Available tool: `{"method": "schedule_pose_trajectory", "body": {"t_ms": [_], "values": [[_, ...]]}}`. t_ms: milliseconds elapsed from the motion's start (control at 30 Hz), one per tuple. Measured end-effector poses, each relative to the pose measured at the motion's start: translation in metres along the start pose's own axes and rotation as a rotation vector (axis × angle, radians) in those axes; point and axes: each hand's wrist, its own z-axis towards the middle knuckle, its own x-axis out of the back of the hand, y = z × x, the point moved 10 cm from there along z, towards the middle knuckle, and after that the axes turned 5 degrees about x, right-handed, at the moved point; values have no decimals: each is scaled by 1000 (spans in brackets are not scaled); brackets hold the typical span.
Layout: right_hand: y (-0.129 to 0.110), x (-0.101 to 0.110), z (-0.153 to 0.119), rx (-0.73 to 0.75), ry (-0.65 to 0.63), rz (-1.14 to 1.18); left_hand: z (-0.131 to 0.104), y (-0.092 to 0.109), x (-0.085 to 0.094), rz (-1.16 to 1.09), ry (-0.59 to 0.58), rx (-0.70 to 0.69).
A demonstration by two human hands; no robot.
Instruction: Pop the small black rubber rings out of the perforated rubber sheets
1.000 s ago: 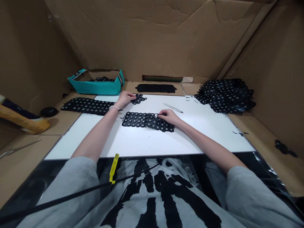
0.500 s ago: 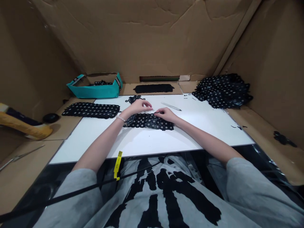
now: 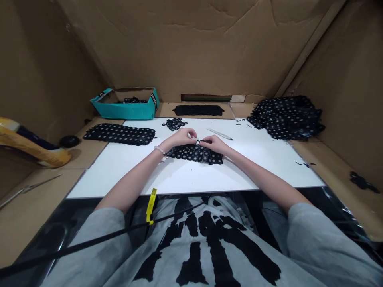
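Note:
A black perforated sheet [image 3: 194, 153] with rows of round light holes lies on the white board [image 3: 179, 181] in front of me. At its far edge, my left hand [image 3: 183, 137] is closed, thumb and fingertips pinching a thin black bit of the edge. Just to its right, my right hand [image 3: 213, 144] pinches the same edge, so the two sets of fingertips nearly touch. What exactly lies between the fingertips is too small to make out. Beyond my left hand is a small pile of loose black rings [image 3: 174, 124].
A teal box [image 3: 124, 111] holding black pieces stands back left, with another perforated sheet [image 3: 119, 133] before it. A pen-like tool [image 3: 220, 134] lies behind my right hand. A heap of sheets [image 3: 285, 117] sits back right; tweezers [image 3: 30, 188] and a yellow roll [image 3: 36, 143] lie left.
My left hand has moved in to the sheet's far edge and its fingers have closed there beside my right hand. The view has shifted slightly.

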Motion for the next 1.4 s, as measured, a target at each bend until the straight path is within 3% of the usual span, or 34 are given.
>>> {"method": "schedule_pose_trajectory", "body": {"t_ms": [167, 233, 300, 367, 433, 567, 700, 767, 800, 900, 967, 1033, 1133, 1300, 1400], "values": [[3, -2, 1, -4, -12, -14, 1, -14, -1, -33, -35, 99], [4, -3, 1, -4, -27, -25, 2, -31, 13, -66, 16, 172], [5, -4, 1, -8, -37, -36, -1, -56, 46, -69, 206, 262], [6, -3, 0, -23, -36, -44, -11, -83, 85, -77, 479, 340], [6, -2, 0, -38, -30, -44, -18, -107, 105, -103, 630, 391], [4, -2, -1, -38, -30, -30, -12, -127, 103, 29, 630, 402], [4, -3, -2, -35, -30, -15, -12, -109, 102, 143, 676, 336], [2, -2, -2, -18, -27, 3, -7, -93, 93, 92, 594, 254], [1, -1, -2, -3, -32, 15, -2, -82, 81, 52, 478, 198], [-3, 2, -2, 46, -74, 30, 8, -47, 24, -28, -23, 32], [-3, 6, -1, 50, -111, -19, 4, -32, -4, -27, -221, -15], [-4, 11, 1, 47, -120, -93, 2, -24, -15, -36, -261, -30], [-11, 15, 6, 61, -102, -118, 1, -20, -17, -63, -243, -53], [-17, 1, 12, 5, -195, -15, 1, -22, -14, -64, -231, -60], [-12, 1, 14, -22, -164, -38, 1, -22, -16, -65, -237, -61]]}}
